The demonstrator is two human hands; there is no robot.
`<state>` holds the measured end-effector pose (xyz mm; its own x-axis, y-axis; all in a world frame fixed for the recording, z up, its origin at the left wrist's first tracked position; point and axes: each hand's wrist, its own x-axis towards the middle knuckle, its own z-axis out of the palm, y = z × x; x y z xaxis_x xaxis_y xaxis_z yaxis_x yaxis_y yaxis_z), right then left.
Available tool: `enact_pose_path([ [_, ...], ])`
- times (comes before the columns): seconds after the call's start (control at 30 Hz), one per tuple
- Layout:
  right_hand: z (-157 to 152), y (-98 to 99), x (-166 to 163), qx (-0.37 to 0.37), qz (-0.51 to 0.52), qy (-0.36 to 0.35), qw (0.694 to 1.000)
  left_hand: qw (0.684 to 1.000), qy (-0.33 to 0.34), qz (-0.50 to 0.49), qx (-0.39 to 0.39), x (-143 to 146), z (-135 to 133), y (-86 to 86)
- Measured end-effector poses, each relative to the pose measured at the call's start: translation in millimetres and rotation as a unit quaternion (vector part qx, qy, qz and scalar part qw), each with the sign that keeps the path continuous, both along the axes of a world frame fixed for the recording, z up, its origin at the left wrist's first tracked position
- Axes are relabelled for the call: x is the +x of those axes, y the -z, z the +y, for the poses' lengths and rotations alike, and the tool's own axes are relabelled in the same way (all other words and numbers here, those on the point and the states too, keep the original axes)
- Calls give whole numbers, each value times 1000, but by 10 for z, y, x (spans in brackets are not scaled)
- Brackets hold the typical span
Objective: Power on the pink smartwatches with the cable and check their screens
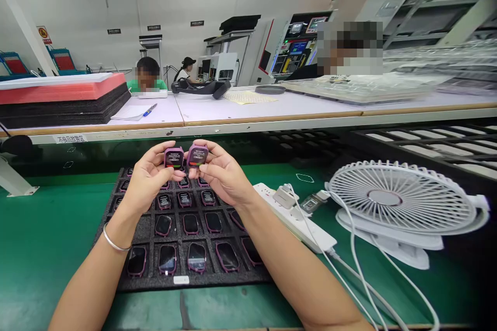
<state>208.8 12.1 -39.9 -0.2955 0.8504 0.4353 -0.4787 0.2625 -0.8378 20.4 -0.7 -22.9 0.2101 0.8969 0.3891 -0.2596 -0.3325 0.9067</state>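
My left hand [149, 178] is closed round a small purple smartwatch body [174, 157], screen toward me. My right hand [221, 170] grips a second purple watch body [198, 155] right beside it; the two nearly touch. Both hands hover above the far end of a black foam tray [143, 227] on the green mat. Its pockets hold several more purple watch bodies [196, 257], screens up. A silver bangle [113, 242] circles my left wrist.
A white power strip [298, 222] with plugs and white cables lies right of the tray. A white desk fan [392, 207] rests face-up further right. Beyond, a raised white bench [233, 108] carries foam sheets, paper, a pen and plastic trays; other people sit behind it.
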Motion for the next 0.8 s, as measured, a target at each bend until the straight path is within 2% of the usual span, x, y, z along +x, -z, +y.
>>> enact_pose_path([
  [0.8, -62, -51, -4, 30, -28, 20, 999, 999, -11, 3, 30, 41, 3, 30],
])
